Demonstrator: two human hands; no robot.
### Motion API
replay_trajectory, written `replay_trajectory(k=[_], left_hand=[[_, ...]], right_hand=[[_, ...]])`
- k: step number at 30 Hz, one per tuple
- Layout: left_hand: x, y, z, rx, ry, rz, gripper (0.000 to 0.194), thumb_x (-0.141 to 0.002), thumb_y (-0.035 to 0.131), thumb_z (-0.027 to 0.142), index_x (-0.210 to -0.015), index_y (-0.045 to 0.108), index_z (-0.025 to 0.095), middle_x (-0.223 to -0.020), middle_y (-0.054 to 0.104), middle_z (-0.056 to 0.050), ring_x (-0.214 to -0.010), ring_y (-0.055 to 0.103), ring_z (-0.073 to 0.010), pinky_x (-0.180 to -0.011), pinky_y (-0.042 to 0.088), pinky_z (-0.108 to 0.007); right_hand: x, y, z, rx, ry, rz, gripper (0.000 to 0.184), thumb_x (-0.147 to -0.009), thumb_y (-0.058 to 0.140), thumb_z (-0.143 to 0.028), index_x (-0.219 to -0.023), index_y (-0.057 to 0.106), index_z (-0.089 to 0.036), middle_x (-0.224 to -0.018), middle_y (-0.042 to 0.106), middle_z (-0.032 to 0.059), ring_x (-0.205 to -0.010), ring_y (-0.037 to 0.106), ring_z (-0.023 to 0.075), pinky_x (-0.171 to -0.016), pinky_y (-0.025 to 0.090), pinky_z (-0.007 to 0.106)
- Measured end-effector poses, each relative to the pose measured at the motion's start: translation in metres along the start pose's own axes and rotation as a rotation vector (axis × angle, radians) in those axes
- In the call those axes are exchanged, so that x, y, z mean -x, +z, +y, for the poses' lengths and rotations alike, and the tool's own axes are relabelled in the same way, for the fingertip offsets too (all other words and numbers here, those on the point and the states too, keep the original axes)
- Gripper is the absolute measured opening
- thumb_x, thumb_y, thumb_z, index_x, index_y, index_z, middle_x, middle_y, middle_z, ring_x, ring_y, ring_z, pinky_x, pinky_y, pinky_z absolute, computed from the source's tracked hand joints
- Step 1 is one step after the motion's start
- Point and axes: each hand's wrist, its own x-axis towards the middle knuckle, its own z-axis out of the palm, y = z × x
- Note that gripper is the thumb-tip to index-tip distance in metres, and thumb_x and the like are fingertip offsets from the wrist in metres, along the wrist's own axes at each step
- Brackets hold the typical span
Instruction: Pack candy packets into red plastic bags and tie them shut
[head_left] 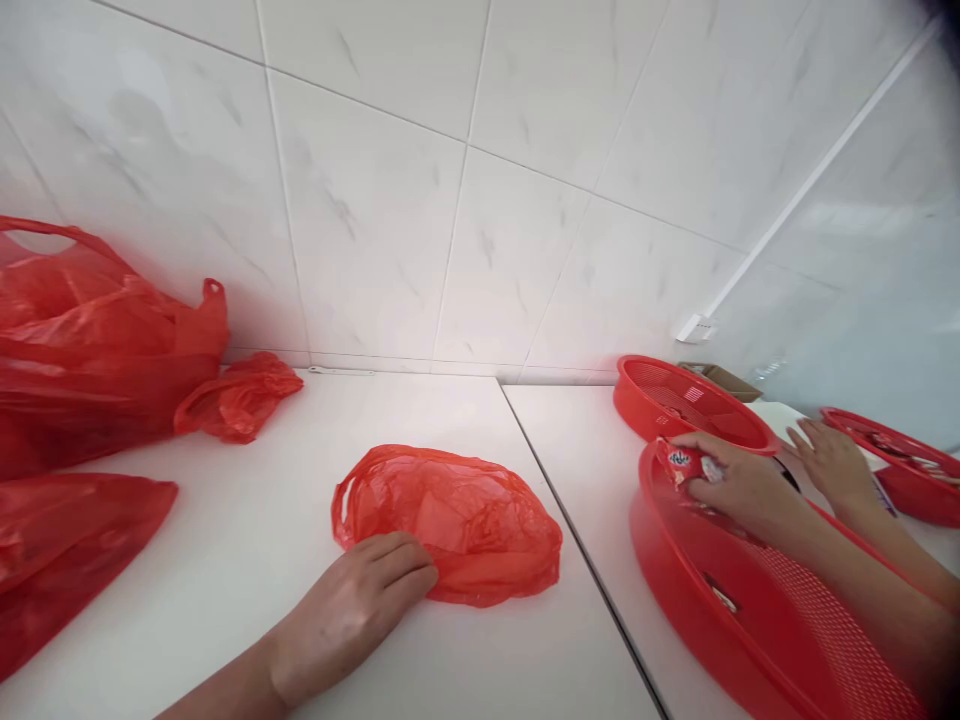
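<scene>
- Red, thin plastic: the open bag [457,500] lies just beyond the left hand [386,570] and to its right, mouth upward, long axis running roughly left to right.
- The left hand has its fingers drawn together, pinching the bag's near rim; it is much the nearer hand.
- The right hand [727,485] is clamped on a small red packet [679,462], above the near basket [664,575]. From there the bag lies leftward and closer to the body, well apart, across the seam [580,550] between two white tabletops.
- Bags, four: the open one; left of the left hand, a large bag [105,350], a crumpled bag [244,395] and a flat-lying bag [75,550].
- Baskets, three: the near one below the right hand, a back basket [626,400] beyond it, a far basket [919,500] to its right. Their contents are too hidden to count.
- Other hands, one: seemingly a co-worker's hand [831,462], right of the right hand.
</scene>
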Motion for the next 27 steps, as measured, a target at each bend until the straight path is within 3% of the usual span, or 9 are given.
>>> replay_trajectory(k=[3, 6, 8, 11, 13, 16, 21, 23, 27], left_hand=[[-0.001, 0.003, 0.001, 0.017, 0.01, -0.006, 0.021, -0.092, 0.038, 0.011, -0.098, 0.058, 0.016, -0.09, 0.063, -0.006, -0.085, 0.059, -0.0172, -0.075, 0.051, -0.03], [0.0, 0.004, 0.002, 0.013, 0.025, 0.03, 0.024, -0.093, 0.035, 0.013, -0.095, 0.059, 0.016, -0.088, 0.062, -0.007, -0.084, 0.059, -0.0173, -0.074, 0.051, -0.03], [0.0, 0.003, 0.002, 0.006, 0.037, 0.048, 0.026, -0.094, 0.033, 0.014, -0.095, 0.059, 0.016, -0.086, 0.062, -0.008, -0.083, 0.059, -0.0174, -0.073, 0.051, -0.03], [0.002, 0.002, 0.003, -0.003, 0.053, 0.045, 0.025, -0.093, 0.034, 0.012, -0.095, 0.059, 0.015, -0.086, 0.062, -0.008, -0.081, 0.058, -0.0175, -0.07, 0.05, -0.03], [0.003, 0.002, 0.002, -0.006, 0.056, 0.031, 0.022, -0.092, 0.037, 0.011, -0.095, 0.059, 0.015, -0.086, 0.062, -0.008, -0.08, 0.057, -0.0176, -0.069, 0.049, -0.03], [0.005, 0.003, 0.001, -0.002, 0.055, -0.002, 0.018, -0.09, 0.041, 0.008, -0.094, 0.058, 0.013, -0.088, 0.062, -0.007, -0.081, 0.056, -0.0177, -0.069, 0.048, -0.03], [0.005, 0.002, -0.004, 0.025, 0.037, -0.045, 0.018, -0.091, 0.041, 0.009, -0.093, 0.059, 0.013, -0.086, 0.061, -0.007, -0.079, 0.055, -0.016, -0.071, 0.049, -0.03], [0.005, 0.003, -0.005, 0.026, 0.033, -0.041, 0.02, -0.091, 0.04, 0.01, -0.097, 0.059, 0.014, -0.091, 0.062, -0.008, -0.083, 0.057, -0.0165, -0.074, 0.05, -0.03], [0.009, 0.008, -0.007, -0.094, -0.051, -0.038, 0.031, -0.091, 0.042, 0.012, -0.118, 0.055, 0.018, -0.123, 0.056, -0.012, -0.104, 0.056, -0.0224, -0.086, 0.05, -0.036]], right_hand=[[0.001, 0.003, -0.048, -0.078, -0.298, 0.016, 0.042, -0.069, 0.052, -0.013, -0.108, 0.057, -0.027, -0.11, 0.063, 0.0038, -0.091, 0.06, 0.021, -0.078, 0.046, 0.032], [0.017, 0.03, -0.11, -0.125, -0.665, -0.226, 0.045, -0.069, 0.044, -0.004, -0.104, 0.061, -0.026, -0.106, 0.061, 0.0017, -0.094, 0.057, 0.0171, -0.082, 0.045, 0.029], [0.027, 0.059, -0.143, -0.048, -0.859, -0.304, 0.044, -0.068, 0.044, -0.001, -0.101, 0.062, -0.025, -0.097, 0.061, 0.0014, -0.089, 0.055, 0.0159, -0.078, 0.044, 0.027], [0.033, 0.101, -0.171, 0.048, -0.99, -0.4, 0.044, -0.069, 0.047, -0.001, -0.104, 0.061, -0.025, -0.095, 0.061, 0.0013, -0.087, 0.054, 0.016, -0.072, 0.043, 0.026], [0.032, 0.114, -0.176, 0.015, -1.002, -0.516, 0.051, -0.067, 0.056, -0.006, -0.114, 0.057, -0.027, -0.106, 0.061, 0.0011, -0.098, 0.053, 0.0186, -0.077, 0.045, 0.028], [0.027, 0.104, -0.169, -0.101, -0.88, -0.562, 0.059, -0.07, 0.065, -0.022, -0.126, 0.05, -0.03, -0.124, 0.057, -0.0004, -0.114, 0.048, 0.0214, -0.092, 0.042, 0.032], [0.009, 0.05, -0.106, -0.051, -0.395, -0.322, 0.038, -0.081, 0.053, -0.041, -0.118, 0.056, -0.036, -0.122, 0.06, -0.0014, -0.106, 0.057, 0.0207, -0.085, 0.047, 0.033], [0.001, 0.032, -0.068, 0.075, -0.241, -0.234, 0.034, -0.078, 0.054, -0.044, -0.111, 0.059, -0.036, -0.107, 0.065, 0.0003, -0.094, 0.061, 0.022, -0.074, 0.051, 0.034], [-0.001, 0.008, -0.002, 0.237, -0.148, -0.128, 0.016, -0.066, 0.063, -0.043, -0.072, 0.062, -0.028, -0.063, 0.062, 0.0037, -0.058, 0.058, 0.0224, -0.052, 0.047, 0.035]])
